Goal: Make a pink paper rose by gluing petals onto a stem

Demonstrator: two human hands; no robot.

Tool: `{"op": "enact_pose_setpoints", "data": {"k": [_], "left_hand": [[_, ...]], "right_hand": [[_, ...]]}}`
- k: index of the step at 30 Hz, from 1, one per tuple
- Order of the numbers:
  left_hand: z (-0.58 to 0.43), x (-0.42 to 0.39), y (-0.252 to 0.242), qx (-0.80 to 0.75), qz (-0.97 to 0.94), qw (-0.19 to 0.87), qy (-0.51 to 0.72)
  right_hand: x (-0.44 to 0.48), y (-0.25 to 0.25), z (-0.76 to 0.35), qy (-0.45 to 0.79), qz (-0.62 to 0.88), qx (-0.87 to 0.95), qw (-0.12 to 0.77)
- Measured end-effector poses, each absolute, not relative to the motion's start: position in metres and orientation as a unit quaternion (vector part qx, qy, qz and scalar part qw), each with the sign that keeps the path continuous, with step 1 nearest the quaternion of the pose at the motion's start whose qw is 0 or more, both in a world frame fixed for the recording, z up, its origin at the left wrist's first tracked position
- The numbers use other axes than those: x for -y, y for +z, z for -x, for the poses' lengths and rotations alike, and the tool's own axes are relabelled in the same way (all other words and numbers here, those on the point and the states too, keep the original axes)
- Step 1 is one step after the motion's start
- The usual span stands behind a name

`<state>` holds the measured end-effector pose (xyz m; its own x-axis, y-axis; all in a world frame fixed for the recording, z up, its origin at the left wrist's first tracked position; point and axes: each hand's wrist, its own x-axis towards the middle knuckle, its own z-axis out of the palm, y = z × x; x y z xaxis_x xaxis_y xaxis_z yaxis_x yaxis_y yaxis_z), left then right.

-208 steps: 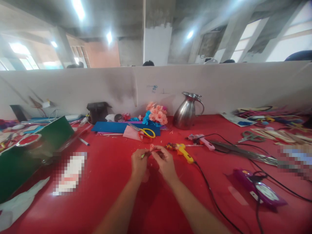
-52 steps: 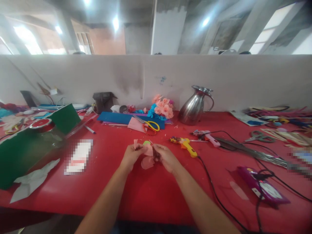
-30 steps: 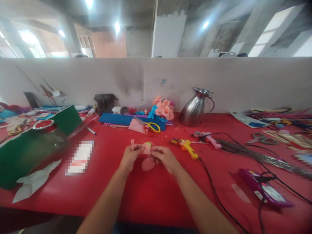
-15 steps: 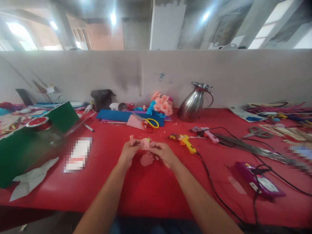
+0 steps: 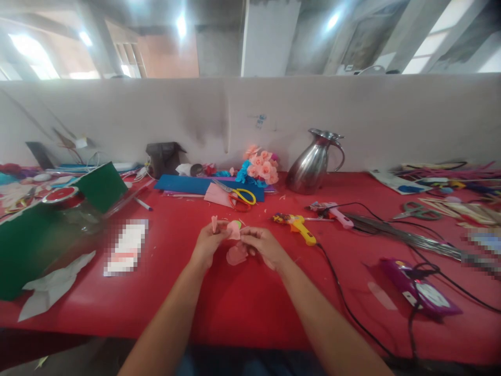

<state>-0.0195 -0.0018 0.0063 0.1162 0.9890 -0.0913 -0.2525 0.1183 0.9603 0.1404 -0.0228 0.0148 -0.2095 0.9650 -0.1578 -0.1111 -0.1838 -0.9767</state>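
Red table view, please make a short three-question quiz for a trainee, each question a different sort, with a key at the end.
1. True or false: the yellow glue gun lies to the right of the right hand.

2. Which is nearest the peach flower bunch, on its right?
A) the pen
B) the metal jug
C) the glass jar

3. Fill in the colour: the left hand holds a small, petal-like ____ piece at its fingertips.

Key: 1. True. 2. B. 3. Pink.
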Motion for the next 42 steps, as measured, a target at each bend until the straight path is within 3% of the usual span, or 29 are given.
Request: {"op": "enact_pose_setpoints", "data": {"k": [27,42], "left_hand": [[0.0146,0.0033,0.0086,-0.448,-0.397,0.602,0.528],[0.0152,0.0097,0.0145,-0.404,-0.477,0.631,0.46]], "right_hand": [[0.0245,0.0131,-0.136,0.571,0.467,0.506,0.447],[0.0236,0.0146,-0.1362,0.54,0.466,0.516,0.475]]}}
